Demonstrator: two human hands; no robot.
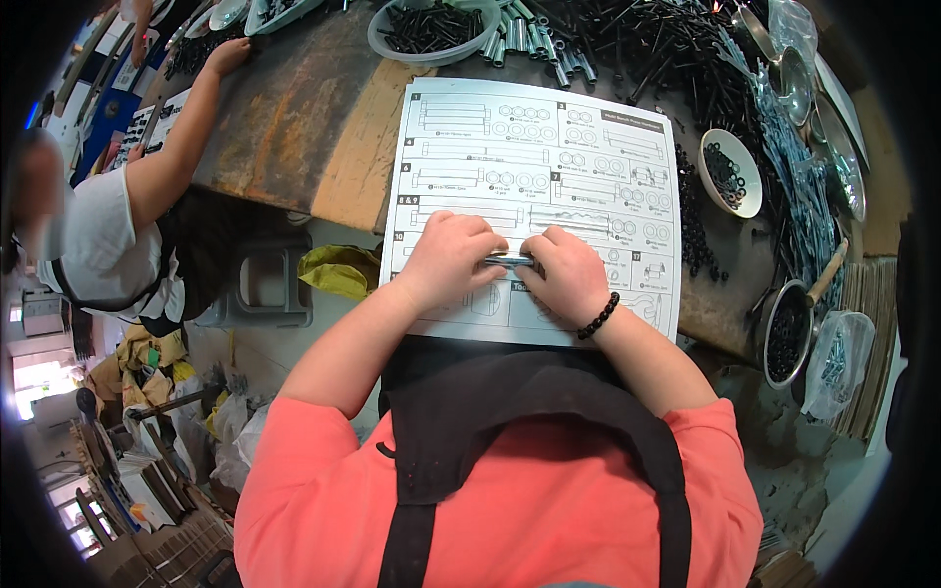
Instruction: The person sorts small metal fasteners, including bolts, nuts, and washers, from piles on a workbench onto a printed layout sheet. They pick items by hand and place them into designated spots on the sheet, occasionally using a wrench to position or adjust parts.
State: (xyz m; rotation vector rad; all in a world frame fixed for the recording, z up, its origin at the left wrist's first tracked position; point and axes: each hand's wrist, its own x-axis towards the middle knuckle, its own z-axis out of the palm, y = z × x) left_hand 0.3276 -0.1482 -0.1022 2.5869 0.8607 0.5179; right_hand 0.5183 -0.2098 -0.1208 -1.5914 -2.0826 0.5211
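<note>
Both of my hands meet over a printed hardware sheet (478,176) lying on the workbench. Between them they grip a short shiny metal rod or tube (509,260), level and crosswise. My left hand (457,259) has its fingers around one end. The other end is in the fingers of my right hand (566,272), which has a black beaded bracelet on its wrist. The fingers hide both ends of the metal piece. The sheet bears drawings of bolts, nuts and washers.
Beyond the sheet are a plastic tub of black bolts (434,29) and a heap of silver tubes (522,37). At right are a bowl of washers (728,173), loose black nuts (698,235) and a metal pan (786,338). A co-worker's arm (176,154) reaches over the bench at left.
</note>
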